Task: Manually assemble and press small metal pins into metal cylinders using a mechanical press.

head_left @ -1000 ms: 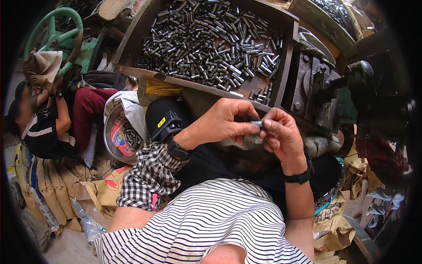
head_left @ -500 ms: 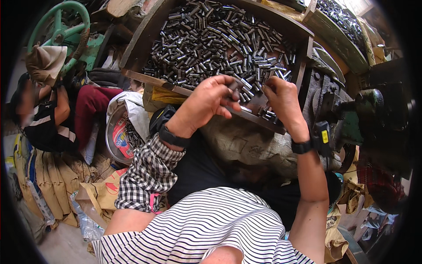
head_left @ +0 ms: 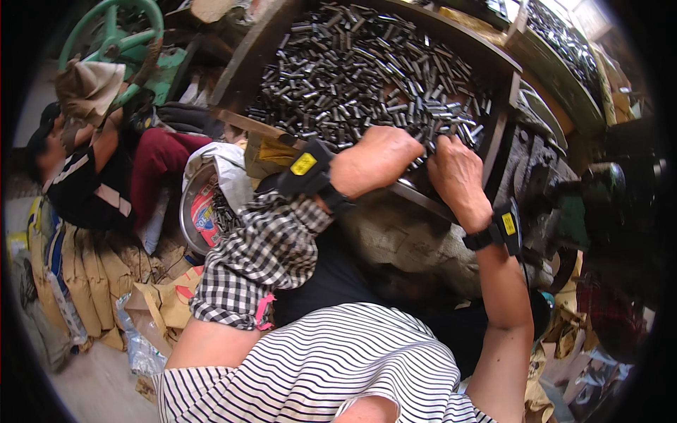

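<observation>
A large wooden tray point(head_left: 236, 60) holds a heap of short, shiny metal cylinders point(head_left: 352, 84), several of them loose near its front edge. Over that near edge is my left hand point(head_left: 377, 161), back upward, fingers curled down among the pieces. Close beside it on the right, my right hand point(head_left: 458, 173) has its fingers bent and pressed together over the tray's near right corner. What either hand pinches is hidden beneath the fingers. A black band with a box sits on each wrist, and a checked sleeve covers my left forearm.
Dark machinery point(head_left: 599, 190) stands close on the right. At left are a metal basin point(head_left: 189, 222) with more metal pieces, a green handwheel point(head_left: 109, 51) and another person point(head_left: 88, 176) in dark clothes. Sacking point(head_left: 402, 243) hangs below the tray; a second full tray point(head_left: 564, 74) lies far right.
My left hand has turned from a half-open pose to back upward and moved right, beside my right hand. My right hand has shifted slightly down. The whole view has swung a little.
</observation>
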The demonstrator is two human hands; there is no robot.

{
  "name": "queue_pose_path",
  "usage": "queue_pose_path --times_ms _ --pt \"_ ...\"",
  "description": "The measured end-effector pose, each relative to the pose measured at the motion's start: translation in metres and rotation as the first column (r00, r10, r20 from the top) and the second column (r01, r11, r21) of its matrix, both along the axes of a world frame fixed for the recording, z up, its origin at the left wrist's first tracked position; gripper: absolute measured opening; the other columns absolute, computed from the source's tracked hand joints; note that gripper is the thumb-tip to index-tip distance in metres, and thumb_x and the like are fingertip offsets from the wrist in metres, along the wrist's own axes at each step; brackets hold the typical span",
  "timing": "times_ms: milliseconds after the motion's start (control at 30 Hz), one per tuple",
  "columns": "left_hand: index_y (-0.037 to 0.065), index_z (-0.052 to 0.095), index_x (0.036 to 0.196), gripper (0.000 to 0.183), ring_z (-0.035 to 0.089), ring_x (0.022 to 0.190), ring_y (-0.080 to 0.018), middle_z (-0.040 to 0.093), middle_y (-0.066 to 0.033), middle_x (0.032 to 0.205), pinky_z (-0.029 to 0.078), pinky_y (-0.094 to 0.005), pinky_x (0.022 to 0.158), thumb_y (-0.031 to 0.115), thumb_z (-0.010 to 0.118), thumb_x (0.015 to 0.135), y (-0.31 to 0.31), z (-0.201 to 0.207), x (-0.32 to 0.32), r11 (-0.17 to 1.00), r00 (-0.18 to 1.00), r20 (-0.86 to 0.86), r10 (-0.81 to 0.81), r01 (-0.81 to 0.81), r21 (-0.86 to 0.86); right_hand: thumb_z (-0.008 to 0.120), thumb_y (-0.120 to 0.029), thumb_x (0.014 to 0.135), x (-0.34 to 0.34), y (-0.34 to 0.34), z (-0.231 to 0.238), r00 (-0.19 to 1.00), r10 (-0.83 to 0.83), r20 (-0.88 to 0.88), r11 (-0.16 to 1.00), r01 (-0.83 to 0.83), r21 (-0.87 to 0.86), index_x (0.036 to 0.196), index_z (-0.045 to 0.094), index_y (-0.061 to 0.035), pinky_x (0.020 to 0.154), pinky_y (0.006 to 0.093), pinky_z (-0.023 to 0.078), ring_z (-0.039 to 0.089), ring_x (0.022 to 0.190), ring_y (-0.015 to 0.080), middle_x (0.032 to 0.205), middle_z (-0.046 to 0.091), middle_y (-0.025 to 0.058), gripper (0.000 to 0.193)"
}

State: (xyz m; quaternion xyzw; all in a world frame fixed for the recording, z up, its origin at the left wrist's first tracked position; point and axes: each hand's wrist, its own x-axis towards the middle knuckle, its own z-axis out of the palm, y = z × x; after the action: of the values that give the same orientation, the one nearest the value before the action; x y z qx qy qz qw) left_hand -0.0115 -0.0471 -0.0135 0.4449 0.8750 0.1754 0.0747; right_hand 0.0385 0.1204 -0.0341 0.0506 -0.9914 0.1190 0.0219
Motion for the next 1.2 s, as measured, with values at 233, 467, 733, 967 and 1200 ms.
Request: queue_pose_path --times_ms 233,467,733,967,1200 --pt "0.003 0.062 0.068 0.007 0.064 0.068 -0.0339 0.062 -0.0177 0.067 0.051 -0.0412 0.058 0.009 0.064 0.068 -0.004 0.004 -0.002 0.985 0.993 0.014 -0.115 0.113 0.131 0.064 -0.007 0.073 0.039 0.004 0.022 0.981 -0.046 -0.191 0.963 -0.008 -0.270 0.089 0.051 -0.0017 0.061 0.0428 0.048 0.059 0.070 0.0367 0.082 0.057 0.0166 0.021" --pt "0.004 0.065 0.070 0.006 0.066 0.068 -0.0321 0.063 -0.0158 0.068 0.053 -0.0408 0.059 0.008 0.062 0.066 0.004 -0.011 0.002 0.982 0.990 -0.102 -0.098 0.112 0.149 0.062 -0.003 0.078 0.051 -0.004 0.017 0.969 -0.163 -0.186 0.892 0.065 -0.448 0.088 0.051 0.0012 0.063 0.0404 0.044 0.058 0.070 0.0351 0.077 0.057 0.0179 0.015" --pt "0.008 0.066 0.063 0.006 0.067 0.069 -0.0258 0.065 -0.0099 0.067 0.053 -0.0356 0.059 0.013 0.064 0.061 0.015 -0.026 0.005 0.968 0.953 -0.297 -0.060 0.129 0.216 0.062 -0.005 0.079 0.057 -0.006 0.012 0.957 -0.189 -0.218 0.904 0.083 -0.420 0.089 0.052 0.0004 0.060 0.0341 0.045 0.057 0.064 0.0238 0.074 0.057 0.0124 0.015" --pt "0.008 0.065 0.060 0.008 0.066 0.065 -0.0234 0.064 -0.0086 0.063 0.053 -0.0341 0.055 0.015 0.065 0.057 0.034 -0.069 -0.003 0.989 0.962 -0.252 -0.107 0.128 0.070 0.062 -0.003 0.080 0.055 -0.021 0.021 0.960 -0.191 -0.203 0.867 0.067 -0.494 0.090 0.053 0.0014 0.058 0.0309 0.045 0.054 0.059 0.0189 0.073 0.056 0.0112 0.014" --pt "0.006 0.064 0.059 0.009 0.066 0.064 -0.0246 0.064 -0.0100 0.063 0.053 -0.0351 0.056 0.015 0.064 0.058 0.021 -0.040 0.005 0.965 0.951 -0.300 -0.078 0.147 0.216 0.060 -0.004 0.082 0.056 -0.009 0.014 0.957 -0.201 -0.209 0.843 0.061 -0.534 0.094 0.056 0.0032 0.061 0.0309 0.046 0.056 0.063 0.0194 0.075 0.059 0.0127 0.014"
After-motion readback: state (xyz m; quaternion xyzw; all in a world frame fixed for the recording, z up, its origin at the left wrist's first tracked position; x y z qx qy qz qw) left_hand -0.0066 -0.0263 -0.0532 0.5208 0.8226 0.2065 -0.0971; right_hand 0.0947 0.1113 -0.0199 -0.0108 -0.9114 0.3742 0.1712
